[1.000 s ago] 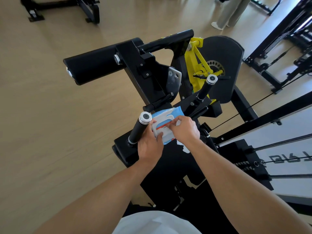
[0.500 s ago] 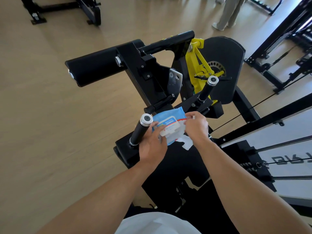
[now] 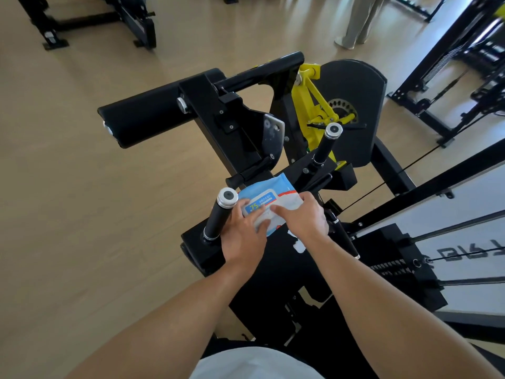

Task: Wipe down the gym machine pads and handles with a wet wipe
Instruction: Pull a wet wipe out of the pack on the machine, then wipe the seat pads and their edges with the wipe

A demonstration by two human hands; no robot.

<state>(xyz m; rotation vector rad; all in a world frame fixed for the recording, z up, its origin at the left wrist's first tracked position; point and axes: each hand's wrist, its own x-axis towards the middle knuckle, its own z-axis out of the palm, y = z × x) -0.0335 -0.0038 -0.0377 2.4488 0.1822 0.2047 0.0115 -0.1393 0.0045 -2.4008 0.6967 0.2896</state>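
- The wet wipe pack (image 3: 269, 199), blue and white with a labelled flap on top, lies on the black gym machine (image 3: 246, 138), just right of the near handle (image 3: 220, 214), a black grip with a silver end cap.
- The left hand (image 3: 243, 236) grips the pack from its near left edge, fingers curled over the top by the label, the hand's outer side close against the near handle.
- The right hand (image 3: 303, 218) rests on the pack's right half, fingers bent down onto the flap; whether it pinches a wipe I cannot tell.
- A bit of white wipe (image 3: 299, 246) shows just beneath the right wrist, on the machine's dark surface; I cannot tell if the hand holds it.
- The far handle (image 3: 326, 144) stands beyond the pack and to its right, well apart from both hands.
- The roller pad (image 3: 142, 123), a long black cylinder, juts out beyond the pack and to its left.
- A yellow lever (image 3: 311, 105) sits behind the far handle.
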